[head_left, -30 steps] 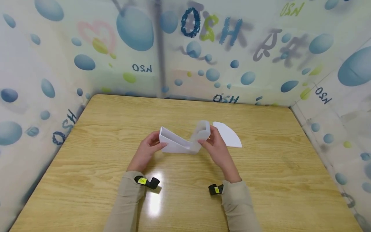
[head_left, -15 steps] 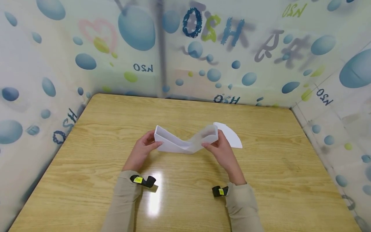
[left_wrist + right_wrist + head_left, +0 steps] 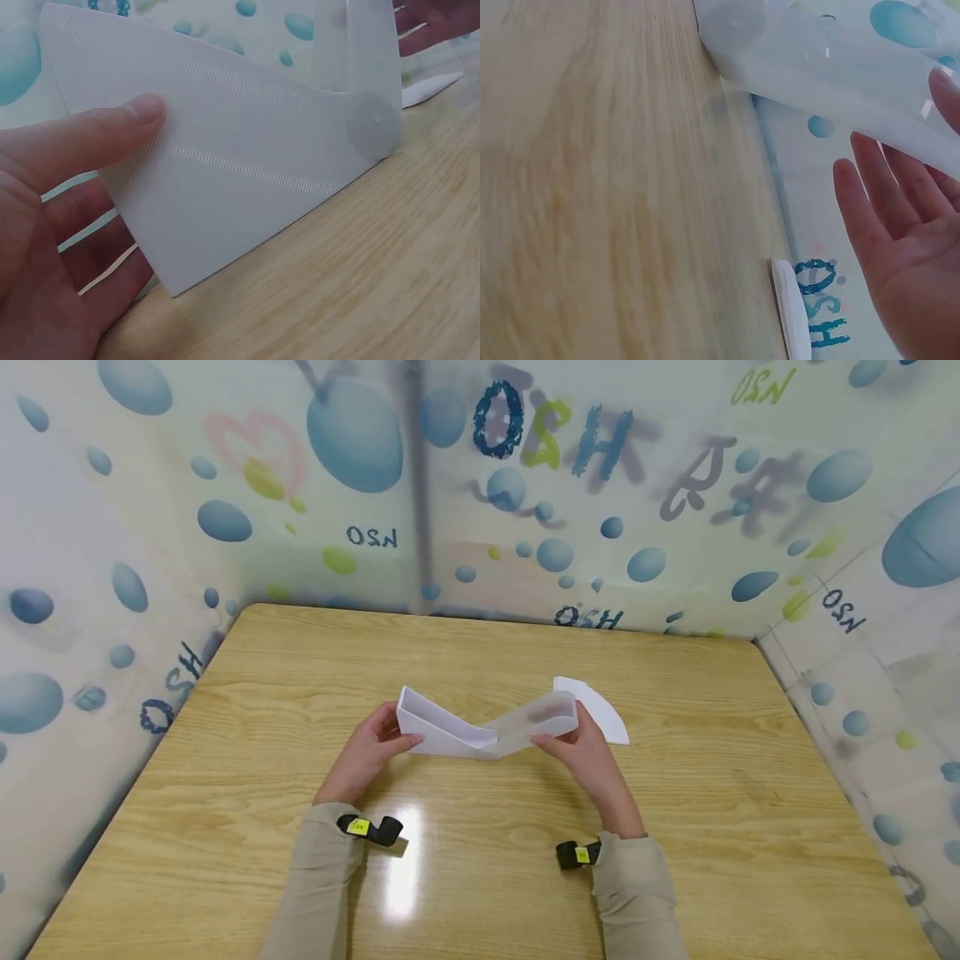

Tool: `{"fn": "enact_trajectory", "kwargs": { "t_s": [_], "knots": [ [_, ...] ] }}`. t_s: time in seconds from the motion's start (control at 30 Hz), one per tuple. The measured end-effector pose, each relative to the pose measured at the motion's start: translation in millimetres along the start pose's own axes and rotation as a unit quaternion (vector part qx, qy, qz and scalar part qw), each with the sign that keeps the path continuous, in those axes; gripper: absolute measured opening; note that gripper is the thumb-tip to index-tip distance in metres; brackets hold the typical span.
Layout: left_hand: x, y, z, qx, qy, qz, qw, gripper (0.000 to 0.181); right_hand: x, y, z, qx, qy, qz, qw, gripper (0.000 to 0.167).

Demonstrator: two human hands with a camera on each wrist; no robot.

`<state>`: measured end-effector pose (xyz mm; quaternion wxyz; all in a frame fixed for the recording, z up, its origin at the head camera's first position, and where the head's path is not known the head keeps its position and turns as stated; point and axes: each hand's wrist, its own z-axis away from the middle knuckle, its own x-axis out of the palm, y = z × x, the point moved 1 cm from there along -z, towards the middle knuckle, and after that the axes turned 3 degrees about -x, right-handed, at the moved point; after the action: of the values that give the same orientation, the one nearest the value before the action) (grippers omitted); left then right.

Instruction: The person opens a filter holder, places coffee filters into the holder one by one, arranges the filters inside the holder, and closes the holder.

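A hinged white plastic case (image 3: 450, 739) is spread into a shallow V between my two hands. Its left half is an opaque white body (image 3: 225, 142); its right half is a translucent cover (image 3: 817, 67), joined at a round pivot (image 3: 375, 124). My left hand (image 3: 367, 752) pinches the body's outer end, thumb on the near face and fingers behind. With thumb in front and fingers behind, my right hand (image 3: 596, 760) holds the far end of the cover. The pivot end sits low, at or just above the table; contact cannot be told.
Behind my right hand a flat white fan-shaped piece (image 3: 603, 714) lies on the wooden table (image 3: 675, 827). Patterned walls (image 3: 480, 527) close in the back and both sides. Each wrist bears a black strap-mounted camera (image 3: 386, 831).
My right hand has moved right and a little down, swinging the translucent cover outward and widening the V. The left hand has shifted slightly left. The fan-shaped piece stays put.
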<state>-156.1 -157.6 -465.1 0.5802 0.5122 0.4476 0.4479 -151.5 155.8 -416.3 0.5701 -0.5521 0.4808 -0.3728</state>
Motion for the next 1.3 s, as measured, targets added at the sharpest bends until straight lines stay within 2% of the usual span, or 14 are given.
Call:
{"fn": "enact_trajectory", "kwargs": {
  "t_s": [0.2,0.5,0.77,0.93,1.17,1.3],
  "knots": [
    [1.5,1.2,-1.0,0.000,-0.002,-0.012,0.9999,0.052,-5,8,-0.2,-0.002,-0.002,0.003,1.0000,0.056],
    [5.1,19.3,7.7,-0.014,-0.008,-0.022,0.9996,0.049,-6,10,0.9,0.016,0.003,-0.015,0.9998,0.054],
    [2.2,3.6,0.5,-0.008,-0.003,-0.027,0.9996,0.053,-1,-7,4.6,0.016,0.001,-0.010,0.9998,0.049],
    [1.7,1.8,-0.3,0.000,0.000,-0.023,0.9997,0.053,0,-13,5.7,0.013,-0.005,-0.003,0.9999,0.047],
    [6.3,27.0,9.5,-0.020,-0.001,-0.023,0.9995,0.047,-9,9,2.9,0.000,-0.025,0.003,0.9997,0.053],
    [6.4,28.1,10.4,-0.022,0.000,-0.028,0.9994,0.047,-16,15,4.1,-0.003,-0.037,0.012,0.9992,0.051]
  ]
}}
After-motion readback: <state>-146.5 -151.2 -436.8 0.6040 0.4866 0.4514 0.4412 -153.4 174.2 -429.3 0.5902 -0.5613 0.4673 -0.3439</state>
